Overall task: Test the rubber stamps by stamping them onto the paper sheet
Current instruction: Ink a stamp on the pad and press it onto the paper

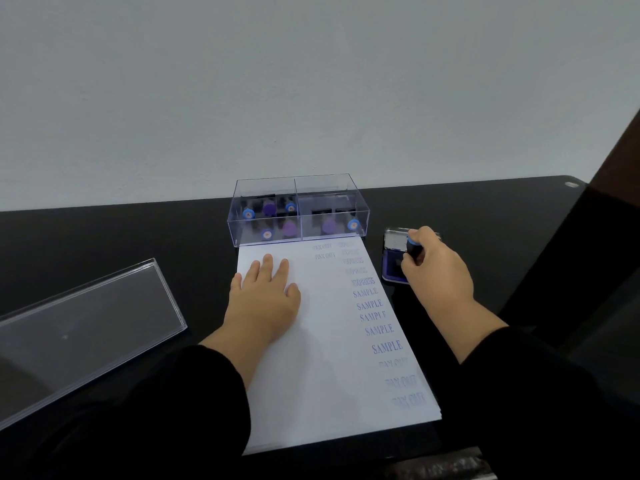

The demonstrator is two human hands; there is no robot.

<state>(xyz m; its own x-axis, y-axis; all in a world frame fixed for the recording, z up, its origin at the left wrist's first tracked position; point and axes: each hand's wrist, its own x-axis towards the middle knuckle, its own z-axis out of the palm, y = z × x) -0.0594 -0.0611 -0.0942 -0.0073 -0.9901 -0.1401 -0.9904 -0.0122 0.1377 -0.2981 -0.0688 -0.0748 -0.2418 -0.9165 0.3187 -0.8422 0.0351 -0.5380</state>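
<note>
- black bench (pixel 450 209) carries one white paper sheet (pixel 322 368), one clear two-compartment box (pixel 298 211), one clear lid (pixel 79 327) off to the left, and one blue ink pad (pixel 394 265) just right of the sheet.
- six stamps can be counted in the box: four in the left compartment (pixel 268 218) and two in the right (pixel 341 225), with blue or purple tops; a seventh stamp (pixel 414 247) is in the right hand (pixel 438 271).
- right hand's grip is curled round the black stamp with its blue top, held down on the ink pad; the fingers hide the stamp's base and much of the pad.
- left hand (pixel 265 292) lies flat on the sheet's upper left, fingers straight, grip holding nothing.
- lid is cut off by the left edge; both black sleeves run out of the bottom.
- labels on the blue stamp tops are too small to read.
- printed down the sheet's right side: "express" rows, five "sample" rows, and faint rows, blurred, seemingly "fax out", at top and bottom.
</note>
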